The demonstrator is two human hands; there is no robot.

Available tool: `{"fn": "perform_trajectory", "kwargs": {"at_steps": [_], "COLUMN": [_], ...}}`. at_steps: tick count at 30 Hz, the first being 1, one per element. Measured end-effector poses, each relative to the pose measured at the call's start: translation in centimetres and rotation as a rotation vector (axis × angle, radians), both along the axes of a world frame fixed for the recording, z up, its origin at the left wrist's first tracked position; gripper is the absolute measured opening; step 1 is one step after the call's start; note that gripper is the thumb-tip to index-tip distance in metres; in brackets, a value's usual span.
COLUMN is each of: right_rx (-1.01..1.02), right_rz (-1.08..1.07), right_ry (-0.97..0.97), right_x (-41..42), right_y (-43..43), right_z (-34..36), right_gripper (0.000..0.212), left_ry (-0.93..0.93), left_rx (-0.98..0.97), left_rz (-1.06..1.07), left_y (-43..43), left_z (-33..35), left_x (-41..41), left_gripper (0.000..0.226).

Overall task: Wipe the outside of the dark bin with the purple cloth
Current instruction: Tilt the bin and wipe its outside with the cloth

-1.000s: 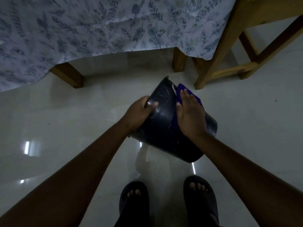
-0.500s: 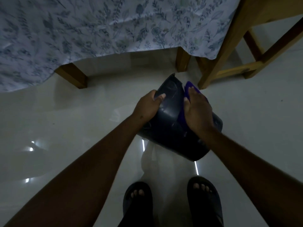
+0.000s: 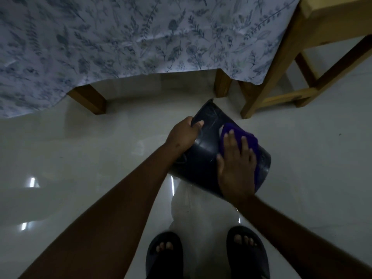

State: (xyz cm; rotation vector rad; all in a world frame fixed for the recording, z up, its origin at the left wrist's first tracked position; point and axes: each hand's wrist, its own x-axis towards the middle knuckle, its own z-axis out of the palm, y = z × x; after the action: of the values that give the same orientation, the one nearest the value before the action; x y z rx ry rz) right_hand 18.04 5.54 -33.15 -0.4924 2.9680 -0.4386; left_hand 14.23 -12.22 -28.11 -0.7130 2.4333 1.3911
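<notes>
The dark bin (image 3: 203,158) is tilted on its side just above the pale floor, its rim pointing away toward the table. My left hand (image 3: 184,134) grips the bin's left edge near the rim, thumb curled over it. My right hand (image 3: 236,168) lies flat on the bin's upper wall, fingers spread, pressing the purple cloth (image 3: 238,135) against it. The cloth sticks out beyond my fingertips and along the right side of my hand. The bin's inside is hidden.
A table with a floral cloth (image 3: 141,37) hangs over the far side, with wooden legs (image 3: 88,99) on the floor. A wooden chair frame (image 3: 281,77) stands at the right, close to the bin. My two feet in dark sandals (image 3: 205,256) are below.
My right hand with the cloth has slid across the bin's wall toward the right and nearer side, showing more cloth past the fingertips. My left hand keeps its grip on the rim.
</notes>
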Motion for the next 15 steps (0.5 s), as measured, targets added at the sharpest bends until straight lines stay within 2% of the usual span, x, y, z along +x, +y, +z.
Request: {"fn": "perform_trajectory", "kwargs": {"at_steps": [2,4,7,9,11,13,15], "right_rx": [0.036,0.007,-0.118,-0.205,-0.133,-0.024,0.013], "right_rz": [0.093,0.134,-0.02,-0.101,-0.089,0.021,0.114], "right_ry": [0.022,0.044,-0.058,-0.139,-0.115,-0.072,-0.02], "right_x": [2.2,-0.4,-6.6,-7.2,-3.5,1.2,1.7], "right_y": [-0.5,-1.3,-1.9,-0.8,0.1,-0.2,-1.2], "right_z": [-0.5,-0.3,0.6,0.8,1.1,1.4,1.0], "right_gripper": [0.062,0.059,0.055,0.053,0.056,0.059,0.06], "left_ry": [-0.003,-0.007,-0.023,-0.019,-0.043,-0.076,-0.11], "left_rx": [-0.017,-0.039,-0.022,-0.051,-0.095,-0.109,-0.128], "left_rz": [-0.011,-0.052,-0.084,-0.086,-0.122,-0.142,-0.122], "left_y": [0.1,0.2,0.0,-0.2,-0.1,0.2,0.7], "left_z": [0.0,0.3,0.6,0.6,0.6,0.5,0.5], "left_x": [-0.3,-0.6,-0.5,-0.3,-0.5,-1.2,-2.1], "left_gripper": [0.033,0.033,0.032,0.033,0.032,0.033,0.036]}}
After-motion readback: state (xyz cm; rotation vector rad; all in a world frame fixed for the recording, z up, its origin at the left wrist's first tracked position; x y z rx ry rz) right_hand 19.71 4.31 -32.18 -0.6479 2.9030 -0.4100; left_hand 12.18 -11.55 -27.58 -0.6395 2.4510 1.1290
